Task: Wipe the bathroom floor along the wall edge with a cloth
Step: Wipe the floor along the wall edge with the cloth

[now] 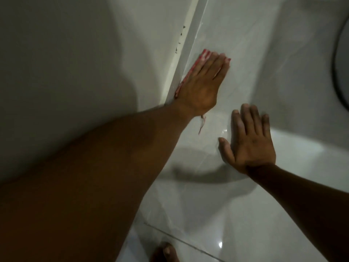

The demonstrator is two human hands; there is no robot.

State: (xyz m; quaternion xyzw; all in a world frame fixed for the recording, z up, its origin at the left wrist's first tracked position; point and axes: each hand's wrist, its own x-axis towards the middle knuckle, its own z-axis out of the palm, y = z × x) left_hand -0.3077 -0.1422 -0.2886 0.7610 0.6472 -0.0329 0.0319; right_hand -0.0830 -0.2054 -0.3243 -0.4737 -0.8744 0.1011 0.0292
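Pale glossy floor tiles (236,195) meet a white wall (66,53) along a raised light strip (186,53) that runs diagonally up the view. On the left hand (202,86) the fingers (217,63) lie straight and together, flat on a red-and-white cloth (70,57) — pressing it down rather than gripping it. The cloth sits on the floor tight against the strip, mostly hidden under the palm, with its edge showing on the wall side and a loose thread (202,125) trailing by the wrist. Right hand (249,142) rests open on the bare tile nearby, fingers spread, holding nothing. A few small dark specks (180,39) mark the wall just beside the strip — a toe (167,251) shows at the bottom edge.
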